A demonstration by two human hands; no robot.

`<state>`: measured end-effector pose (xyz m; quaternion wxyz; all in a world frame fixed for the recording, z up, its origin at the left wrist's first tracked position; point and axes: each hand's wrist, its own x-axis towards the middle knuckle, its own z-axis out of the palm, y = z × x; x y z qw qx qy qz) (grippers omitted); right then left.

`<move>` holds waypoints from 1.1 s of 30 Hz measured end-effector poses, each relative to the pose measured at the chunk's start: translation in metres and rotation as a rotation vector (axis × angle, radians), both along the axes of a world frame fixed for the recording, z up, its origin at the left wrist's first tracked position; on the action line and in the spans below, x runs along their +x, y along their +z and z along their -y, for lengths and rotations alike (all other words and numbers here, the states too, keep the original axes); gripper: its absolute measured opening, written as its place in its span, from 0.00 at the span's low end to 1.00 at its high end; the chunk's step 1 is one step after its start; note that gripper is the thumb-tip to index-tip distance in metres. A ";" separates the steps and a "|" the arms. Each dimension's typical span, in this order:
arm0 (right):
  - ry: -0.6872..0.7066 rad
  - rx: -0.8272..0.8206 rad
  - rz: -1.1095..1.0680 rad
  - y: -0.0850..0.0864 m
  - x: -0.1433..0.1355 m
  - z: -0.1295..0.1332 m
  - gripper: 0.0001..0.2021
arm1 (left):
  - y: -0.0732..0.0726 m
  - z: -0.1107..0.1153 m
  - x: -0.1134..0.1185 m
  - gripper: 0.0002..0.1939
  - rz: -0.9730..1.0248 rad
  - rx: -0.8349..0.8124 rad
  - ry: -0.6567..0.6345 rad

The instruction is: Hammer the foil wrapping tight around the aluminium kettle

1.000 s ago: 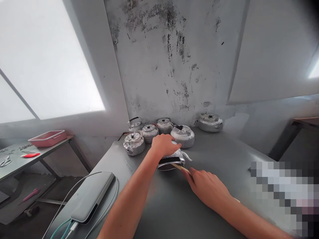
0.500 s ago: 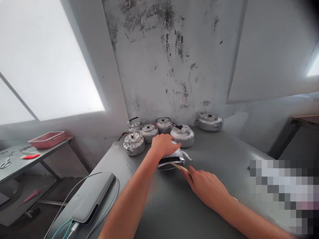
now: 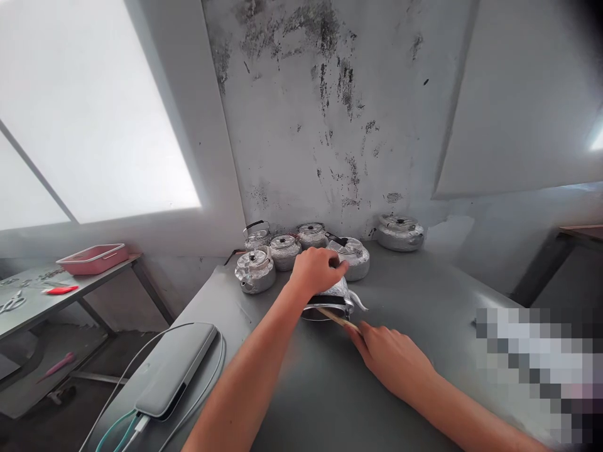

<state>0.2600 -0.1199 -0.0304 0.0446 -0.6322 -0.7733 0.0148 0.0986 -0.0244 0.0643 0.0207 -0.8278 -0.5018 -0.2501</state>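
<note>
A silver metal kettle lies tipped on the grey table, its round opening towards me and its spout to the right. Its black-gripped handle crosses the opening. My left hand is closed at the kettle's far upper side, with the fingertips partly hidden. My right hand grips a thin pale wooden stick, whose far end goes into the opening, out of sight.
Several silver kettles stand behind, with another kettle at the back right. A grey power bank with cables lies left. On a side table are a pink basket, scissors and a red object.
My left hand has lifted slightly and its fingers have curled more. The stick's visible part looks longer. The whole view has shifted slightly.
</note>
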 end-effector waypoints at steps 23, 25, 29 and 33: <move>0.002 -0.040 -0.107 0.007 0.003 0.010 0.30 | 0.017 0.023 -0.008 0.42 -0.322 -0.261 -0.184; 0.003 -0.061 -0.138 0.008 0.003 0.012 0.29 | 0.018 0.024 -0.008 0.47 -0.331 -0.284 -0.189; -0.011 -0.084 -0.147 0.010 0.005 0.013 0.29 | 0.019 0.027 -0.007 0.51 -0.330 -0.286 -0.221; -0.036 -0.110 -0.133 0.012 0.006 0.013 0.27 | 0.021 0.029 -0.005 0.50 -0.307 -0.277 -0.231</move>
